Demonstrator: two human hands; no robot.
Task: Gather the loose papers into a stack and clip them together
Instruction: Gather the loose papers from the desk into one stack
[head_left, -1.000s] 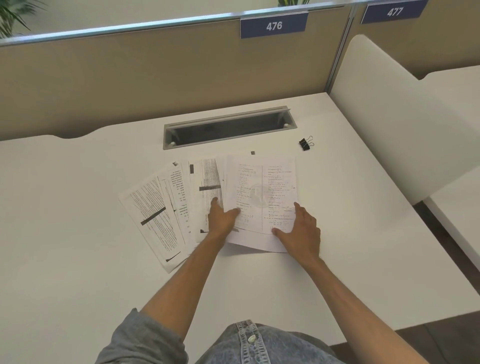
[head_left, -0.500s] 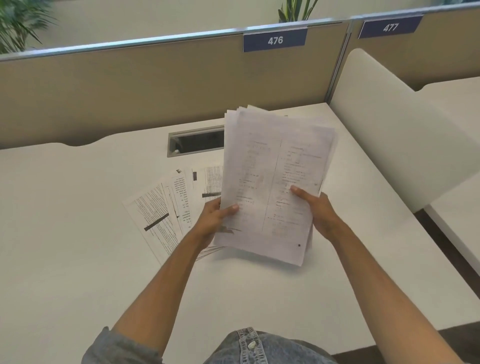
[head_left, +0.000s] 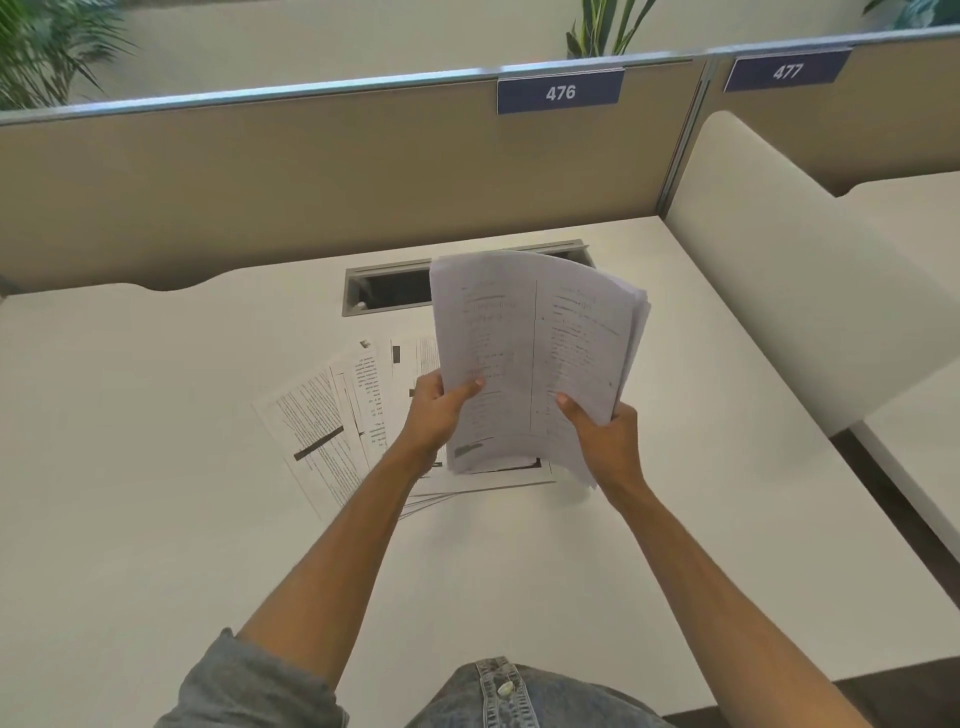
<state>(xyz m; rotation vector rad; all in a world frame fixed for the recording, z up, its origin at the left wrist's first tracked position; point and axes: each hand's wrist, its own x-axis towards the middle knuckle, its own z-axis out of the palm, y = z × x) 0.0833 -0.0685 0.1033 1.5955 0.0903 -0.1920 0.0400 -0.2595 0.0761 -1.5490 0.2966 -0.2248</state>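
Observation:
I hold a bundle of printed papers (head_left: 535, 353) upright above the white desk (head_left: 156, 467). My left hand (head_left: 436, 415) grips its lower left edge, thumb on the front sheet. At the lower right edge, my right hand (head_left: 602, 441) grips the bundle. Several loose papers (head_left: 332, 415) with black text and dark bars lie fanned on the desk under and left of my hands. The binder clip is hidden behind the raised bundle.
A grey cable slot (head_left: 384, 288) is set into the desk behind the papers. A tan partition (head_left: 311, 182) with label 476 closes the back. A white side divider (head_left: 789, 291) bounds the right. The desk's right edge drops to dark floor.
Both hands lifted a bundle of sheets off the desk and tipped it upright; it now hides the binder clip. The fanned sheets on the left stayed put.

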